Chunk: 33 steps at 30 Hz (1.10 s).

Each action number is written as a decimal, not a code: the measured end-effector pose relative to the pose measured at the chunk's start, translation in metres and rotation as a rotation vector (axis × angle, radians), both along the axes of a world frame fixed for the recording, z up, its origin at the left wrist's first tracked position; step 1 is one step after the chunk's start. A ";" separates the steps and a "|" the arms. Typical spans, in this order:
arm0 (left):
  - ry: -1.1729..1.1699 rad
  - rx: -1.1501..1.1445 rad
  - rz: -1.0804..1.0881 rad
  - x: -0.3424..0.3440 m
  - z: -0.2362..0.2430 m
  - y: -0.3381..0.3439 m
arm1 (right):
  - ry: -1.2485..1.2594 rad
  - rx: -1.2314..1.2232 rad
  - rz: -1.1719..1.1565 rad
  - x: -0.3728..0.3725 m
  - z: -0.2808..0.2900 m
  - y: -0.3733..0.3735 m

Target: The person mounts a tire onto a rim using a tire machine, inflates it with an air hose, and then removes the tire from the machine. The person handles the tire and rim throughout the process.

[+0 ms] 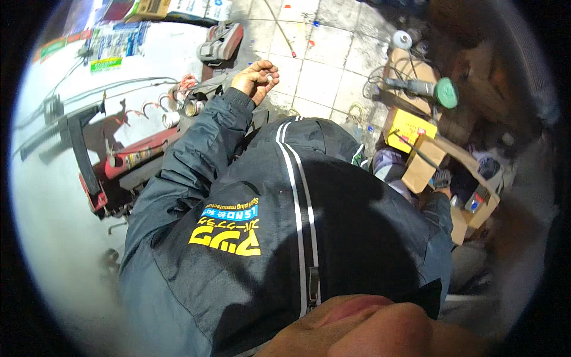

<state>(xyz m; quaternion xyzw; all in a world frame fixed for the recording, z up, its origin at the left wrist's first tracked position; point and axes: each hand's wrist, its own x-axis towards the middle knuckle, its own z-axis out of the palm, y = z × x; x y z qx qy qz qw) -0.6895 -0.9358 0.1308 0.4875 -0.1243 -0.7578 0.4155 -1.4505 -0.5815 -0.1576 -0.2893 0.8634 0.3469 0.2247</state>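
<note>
My left hand [257, 81] is held out over the tiled floor, past the dark jacket sleeve. Its fingers are curled in toward the thumb, and a small whitish spot shows between them, too small to name. Over on the right, my right hand [443, 191] reaches to an open cardboard box [489, 199], mostly hidden by its sleeve and the things around it. Next to it is a dark ribbed round part [441, 178], and a brown carton [423, 163] stands tilted beside that. Whether the right fingers hold anything is hidden.
At left lie a red floor jack [140, 157] and a grey-and-red case [220, 44]. A yellow box [410, 129] and a corded power tool with a green pad [446, 93] are at right. A thin rod [279, 28] and bottle caps lie on the tiles [321, 80].
</note>
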 end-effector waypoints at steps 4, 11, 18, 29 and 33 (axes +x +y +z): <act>-0.036 -0.018 0.096 0.014 -0.018 0.017 | 0.018 -0.127 0.074 0.025 -0.023 -0.036; -0.211 0.160 0.366 0.078 -0.081 0.102 | -0.392 -0.303 0.117 0.091 -0.033 -0.191; -0.352 0.047 0.855 0.203 -0.089 0.221 | -0.675 -0.287 0.176 0.196 -0.027 -0.304; -0.472 -0.172 1.218 0.337 -0.051 0.327 | -1.037 -0.321 0.117 0.423 -0.007 -0.475; -0.500 -0.179 1.283 0.349 -0.060 0.349 | -0.981 -0.276 0.448 0.560 0.047 -0.528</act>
